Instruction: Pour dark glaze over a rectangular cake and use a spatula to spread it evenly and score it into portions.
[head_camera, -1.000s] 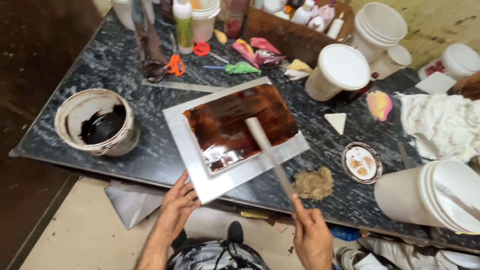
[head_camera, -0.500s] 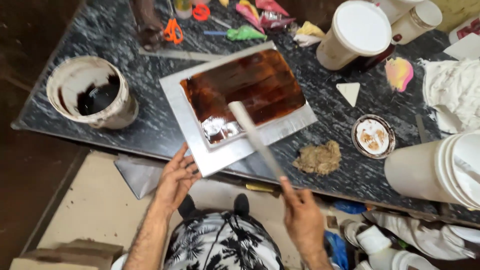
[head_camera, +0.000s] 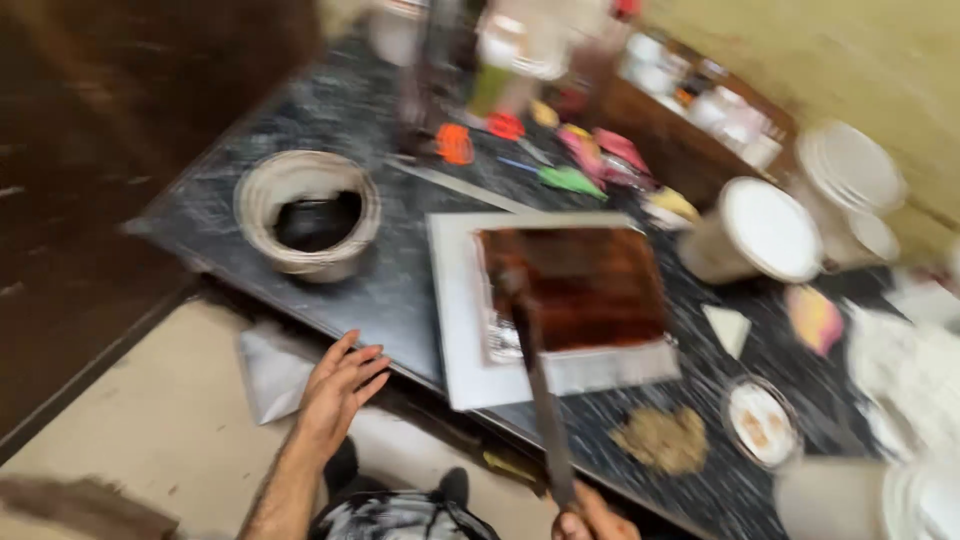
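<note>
Right hand (head_camera: 592, 518): at the bottom edge, closed round the handle of a long flat spatula (head_camera: 535, 385); the blade runs away from the grip onto a dark brown wet slab (head_camera: 580, 285). The tip sat lower on the slab a moment ago, so the stroke has travelled up it.

Left hand (head_camera: 335, 390): fingers spread, holding nothing; it has come off the white board (head_camera: 455, 320) under the slab.

Left of the board: bucket of dark liquid (head_camera: 307, 213).

Right of the grip: brownish clump (head_camera: 662, 438), small dish (head_camera: 760, 422).

Farther right: lidded white tub (head_camera: 755, 232).
</note>
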